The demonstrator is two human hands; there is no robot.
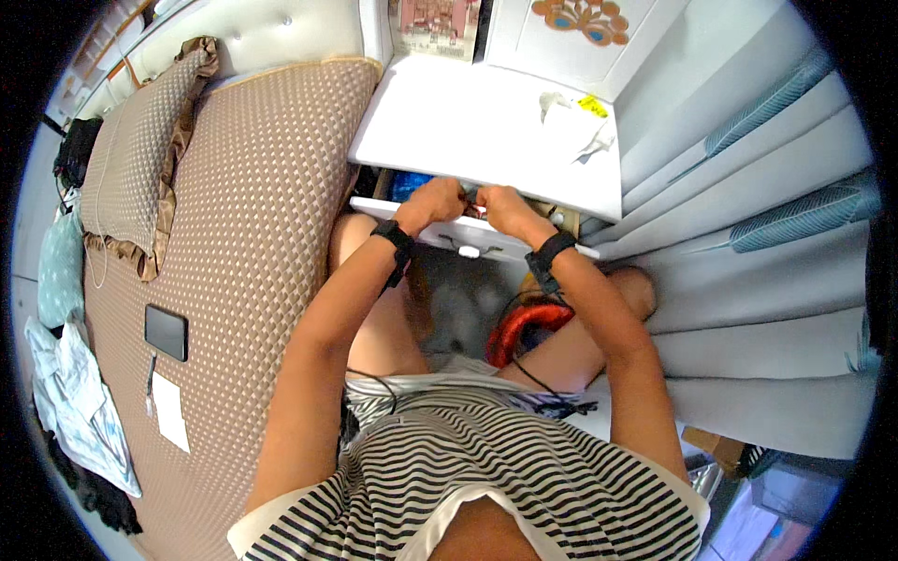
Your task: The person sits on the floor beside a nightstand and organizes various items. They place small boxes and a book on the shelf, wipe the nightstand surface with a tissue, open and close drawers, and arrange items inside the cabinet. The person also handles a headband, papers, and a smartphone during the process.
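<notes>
Both hands are close together over an open white drawer [449, 228]. My left hand [438, 198] has its fingers curled inward, and my right hand [506, 210] faces it in the same pose. A small greyish item [471, 190] shows between the fingertips, pinched from both sides; its kind is too small to tell. Inside the drawer, a blue packet [410, 186] lies left of my left hand. Other small contents at the drawer's right side are partly hidden by my right hand and the white nightstand top [449, 119].
Crumpled white tissue [572, 130] and a yellow wrapper [593, 106] lie on the nightstand. At left is a bed with a brown checked cover [238, 210], a phone [166, 332] and white paper [170, 410]. Grey curtains [758, 280] hang at right. A red shiny ring-shaped object [506, 336] is between my legs.
</notes>
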